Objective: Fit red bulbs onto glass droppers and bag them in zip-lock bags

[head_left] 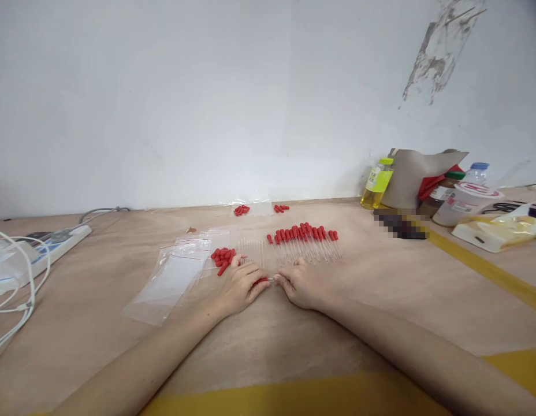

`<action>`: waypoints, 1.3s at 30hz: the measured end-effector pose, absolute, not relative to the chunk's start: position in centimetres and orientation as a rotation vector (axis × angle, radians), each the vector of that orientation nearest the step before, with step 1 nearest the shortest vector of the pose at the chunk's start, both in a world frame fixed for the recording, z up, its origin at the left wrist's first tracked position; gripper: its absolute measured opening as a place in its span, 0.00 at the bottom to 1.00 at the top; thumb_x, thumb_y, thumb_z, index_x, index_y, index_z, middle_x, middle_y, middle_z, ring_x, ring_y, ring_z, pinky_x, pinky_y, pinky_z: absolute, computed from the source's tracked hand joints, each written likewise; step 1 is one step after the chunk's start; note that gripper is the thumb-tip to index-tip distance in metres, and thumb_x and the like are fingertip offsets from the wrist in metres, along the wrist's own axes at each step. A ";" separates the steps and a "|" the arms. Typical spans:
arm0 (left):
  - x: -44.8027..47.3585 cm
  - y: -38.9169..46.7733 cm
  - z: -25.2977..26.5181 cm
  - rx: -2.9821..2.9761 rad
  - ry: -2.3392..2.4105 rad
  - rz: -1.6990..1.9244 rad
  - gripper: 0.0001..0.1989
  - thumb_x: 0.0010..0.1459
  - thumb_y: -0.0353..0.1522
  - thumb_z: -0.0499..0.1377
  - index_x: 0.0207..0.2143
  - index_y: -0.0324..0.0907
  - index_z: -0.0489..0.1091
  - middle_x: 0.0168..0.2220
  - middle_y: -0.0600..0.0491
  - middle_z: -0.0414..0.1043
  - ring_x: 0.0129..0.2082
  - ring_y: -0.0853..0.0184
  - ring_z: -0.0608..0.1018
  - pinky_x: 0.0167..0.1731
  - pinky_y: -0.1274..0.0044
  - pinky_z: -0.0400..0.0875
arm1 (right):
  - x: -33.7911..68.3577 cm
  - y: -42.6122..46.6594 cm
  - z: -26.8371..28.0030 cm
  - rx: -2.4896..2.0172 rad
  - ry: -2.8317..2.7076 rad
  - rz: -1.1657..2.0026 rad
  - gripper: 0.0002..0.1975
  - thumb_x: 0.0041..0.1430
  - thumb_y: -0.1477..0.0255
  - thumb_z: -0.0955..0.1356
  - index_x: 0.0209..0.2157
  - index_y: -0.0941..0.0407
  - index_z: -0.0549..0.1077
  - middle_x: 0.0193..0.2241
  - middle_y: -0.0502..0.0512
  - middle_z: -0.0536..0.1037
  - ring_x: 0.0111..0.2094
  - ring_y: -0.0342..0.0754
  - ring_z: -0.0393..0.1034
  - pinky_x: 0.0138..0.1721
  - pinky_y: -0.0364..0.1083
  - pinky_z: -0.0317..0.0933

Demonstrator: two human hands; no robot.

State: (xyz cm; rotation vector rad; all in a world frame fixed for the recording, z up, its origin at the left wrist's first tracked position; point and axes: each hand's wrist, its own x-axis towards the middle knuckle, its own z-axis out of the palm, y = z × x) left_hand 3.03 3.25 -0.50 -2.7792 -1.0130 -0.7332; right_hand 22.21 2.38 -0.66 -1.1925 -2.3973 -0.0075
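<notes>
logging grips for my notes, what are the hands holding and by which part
The left hand holds a red dropper bulb around its body; the right hand pinches a thin clear pipette tube close to the bulb.

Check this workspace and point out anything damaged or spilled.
The wall looks damaged at upper right: a ragged patch seems peeled, with dark marks against the smooth pale surface. Around the red-capped tubes, I see nothing spilled.

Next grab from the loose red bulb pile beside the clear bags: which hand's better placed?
Probably the left hand: it's right beside the loose red bulbs, though already gripping one bulb. The right hand is farther off, nearer the red-topped tubes.
</notes>
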 end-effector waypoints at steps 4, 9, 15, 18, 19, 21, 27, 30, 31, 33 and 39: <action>3.0 3.0 -0.1 -2.742 -1.073 -0.780 0.10 0.59 0.36 0.50 0.34 0.45 0.69 0.30 0.55 0.71 0.33 0.67 0.70 0.51 0.64 0.46 | 22.6 2.2 0.2 -1.073 -2.478 -0.137 0.13 0.60 0.70 0.58 0.26 0.57 0.69 0.26 0.52 0.73 0.29 0.44 0.63 0.35 0.46 0.48; 1.4 3.1 1.2 -2.601 -1.180 -0.931 0.23 0.50 0.43 0.57 0.47 0.45 0.64 0.42 0.50 0.68 0.43 0.60 0.67 0.50 0.64 0.49 | 23.6 2.6 1.0 -1.119 -2.417 -0.007 0.10 0.58 0.73 0.59 0.28 0.58 0.70 0.29 0.54 0.73 0.30 0.44 0.65 0.31 0.43 0.52; -2.5 5.9 1.5 -2.226 -1.676 -1.129 0.15 0.55 0.39 0.52 0.20 0.41 0.66 0.26 0.53 0.66 0.33 0.64 0.69 0.40 0.70 0.59 | 23.6 7.0 2.4 -1.569 -2.050 0.350 0.16 0.53 0.69 0.61 0.15 0.57 0.65 0.14 0.49 0.67 0.20 0.42 0.63 0.24 0.40 0.52; -3.8 7.1 1.1 -2.240 -1.710 -1.186 0.09 0.52 0.38 0.54 0.33 0.42 0.67 0.34 0.52 0.67 0.38 0.63 0.68 0.40 0.72 0.61 | 22.2 9.0 2.7 -1.748 -1.956 0.372 0.17 0.52 0.66 0.61 0.15 0.57 0.67 0.17 0.51 0.70 0.22 0.44 0.66 0.24 0.41 0.54; -4.1 7.2 1.0 -2.273 -1.706 -1.175 0.11 0.52 0.38 0.54 0.36 0.42 0.66 0.36 0.52 0.67 0.40 0.62 0.68 0.40 0.72 0.61 | 21.6 9.4 2.6 -1.801 -1.930 0.366 0.16 0.52 0.65 0.61 0.17 0.57 0.69 0.19 0.53 0.72 0.24 0.46 0.67 0.24 0.42 0.55; -4.3 7.3 1.3 -2.339 -1.716 -1.094 0.11 0.52 0.40 0.54 0.34 0.43 0.67 0.36 0.52 0.68 0.39 0.62 0.68 0.38 0.73 0.61 | 20.6 9.9 2.2 -1.900 -1.892 0.340 0.15 0.52 0.63 0.61 0.22 0.56 0.72 0.26 0.56 0.75 0.29 0.49 0.69 0.26 0.44 0.57; -3.8 6.2 3.8 -2.389 -1.873 -0.485 0.17 0.43 0.47 0.58 0.18 0.42 0.65 0.22 0.55 0.69 0.26 0.63 0.71 0.30 0.74 0.58 | 19.5 10.2 1.2 -2.024 -1.891 0.214 0.14 0.52 0.64 0.61 0.32 0.57 0.73 0.33 0.61 0.75 0.37 0.55 0.70 0.33 0.49 0.61; -3.4 5.5 4.2 -2.329 -2.044 -0.249 0.17 0.39 0.48 0.59 0.18 0.43 0.66 0.20 0.54 0.69 0.22 0.62 0.71 0.24 0.76 0.56 | 19.6 10.3 1.2 -2.050 -1.904 0.214 0.18 0.53 0.60 0.60 0.34 0.58 0.73 0.34 0.62 0.75 0.38 0.56 0.70 0.33 0.49 0.61; -3.3 5.4 4.1 -2.312 -2.058 -0.229 0.16 0.39 0.47 0.59 0.18 0.44 0.66 0.20 0.54 0.70 0.22 0.62 0.71 0.23 0.77 0.56 | 19.6 10.3 1.2 -2.057 -1.911 0.212 0.19 0.53 0.59 0.60 0.34 0.58 0.72 0.34 0.63 0.75 0.38 0.56 0.70 0.33 0.50 0.61; -3.1 5.3 3.7 -2.276 -2.043 -0.243 0.14 0.40 0.45 0.59 0.19 0.44 0.66 0.21 0.53 0.70 0.22 0.62 0.72 0.21 0.78 0.55 | 19.7 10.2 1.3 -2.067 -1.924 0.192 0.21 0.53 0.57 0.60 0.34 0.58 0.72 0.34 0.63 0.75 0.38 0.56 0.70 0.33 0.49 0.61; -2.8 5.4 2.8 -2.297 -2.015 -0.279 0.09 0.46 0.38 0.56 0.20 0.43 0.63 0.22 0.53 0.70 0.23 0.61 0.72 0.18 0.78 0.53 | 18.8 9.4 1.5 -1.943 -1.997 0.145 0.19 0.54 0.57 0.59 0.32 0.56 0.73 0.33 0.60 0.76 0.36 0.53 0.70 0.33 0.48 0.60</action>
